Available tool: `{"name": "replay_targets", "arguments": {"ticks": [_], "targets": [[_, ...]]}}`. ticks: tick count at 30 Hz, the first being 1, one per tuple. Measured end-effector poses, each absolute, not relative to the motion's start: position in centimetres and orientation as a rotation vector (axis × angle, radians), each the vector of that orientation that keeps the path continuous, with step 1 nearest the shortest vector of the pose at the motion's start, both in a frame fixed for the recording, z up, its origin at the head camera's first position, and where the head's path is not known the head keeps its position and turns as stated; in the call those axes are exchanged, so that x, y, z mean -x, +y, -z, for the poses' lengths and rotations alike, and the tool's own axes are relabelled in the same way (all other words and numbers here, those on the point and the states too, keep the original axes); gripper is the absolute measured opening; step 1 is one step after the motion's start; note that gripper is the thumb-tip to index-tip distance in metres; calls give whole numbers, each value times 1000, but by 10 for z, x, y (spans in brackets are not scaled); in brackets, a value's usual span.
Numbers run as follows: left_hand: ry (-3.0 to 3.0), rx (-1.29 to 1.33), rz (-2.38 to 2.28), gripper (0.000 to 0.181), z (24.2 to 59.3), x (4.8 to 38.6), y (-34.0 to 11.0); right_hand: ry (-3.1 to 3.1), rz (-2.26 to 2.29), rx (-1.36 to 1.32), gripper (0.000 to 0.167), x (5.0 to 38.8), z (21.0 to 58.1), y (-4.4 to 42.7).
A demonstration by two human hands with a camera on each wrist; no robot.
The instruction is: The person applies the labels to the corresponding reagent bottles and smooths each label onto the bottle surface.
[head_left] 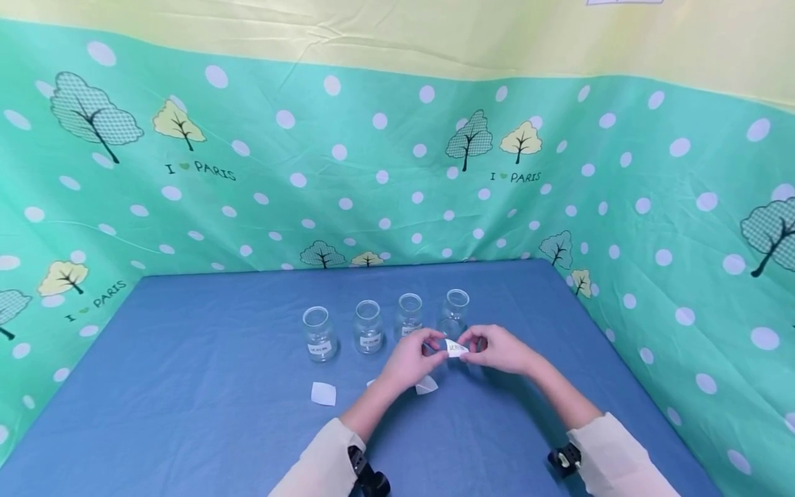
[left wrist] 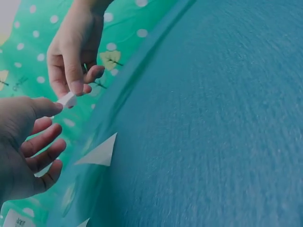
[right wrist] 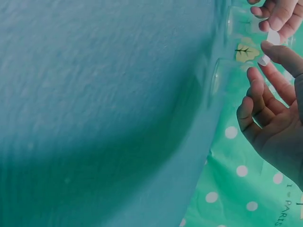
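A small white label with dark print is stretched between my two hands. My left hand pinches its left edge between thumb and forefinger, and my right hand pinches the right edge. In the left wrist view the label looks bent, and the other left fingers hang apart from it. Just behind the hands stands a clear glass jar, its lower part partly hidden. Left of it a labelled jar is partly covered by my left hand. The print is too small to read.
Farther left stand two more open glass jars, one and another, each with a white label low on its front. White paper pieces lie nearer me: a square and a creased one. A blue cloth covers the table.
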State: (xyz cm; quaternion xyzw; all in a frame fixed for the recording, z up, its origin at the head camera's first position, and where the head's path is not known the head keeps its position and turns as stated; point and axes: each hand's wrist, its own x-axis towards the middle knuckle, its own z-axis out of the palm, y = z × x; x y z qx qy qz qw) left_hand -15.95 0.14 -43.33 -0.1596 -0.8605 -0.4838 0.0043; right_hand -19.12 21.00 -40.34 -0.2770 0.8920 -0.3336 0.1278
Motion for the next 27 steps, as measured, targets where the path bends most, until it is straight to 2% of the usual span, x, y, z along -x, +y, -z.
{"name": "replay_targets", "arguments": {"ticks": [6,11,20,27], "targets": [[-2711,450,1590,18,431,156,-5,2602,998,789,18,188,400,203],[-2698,439,1594,16,430,154,-10,2605,1021,786,22,186,398,198],[-2662,413,1645,16,428,150,-18,2645,1058,861,47,181,390,187],[-2632,448,1760,18,423,147,-20,2615,1039,890,33,177,386,180]]}}
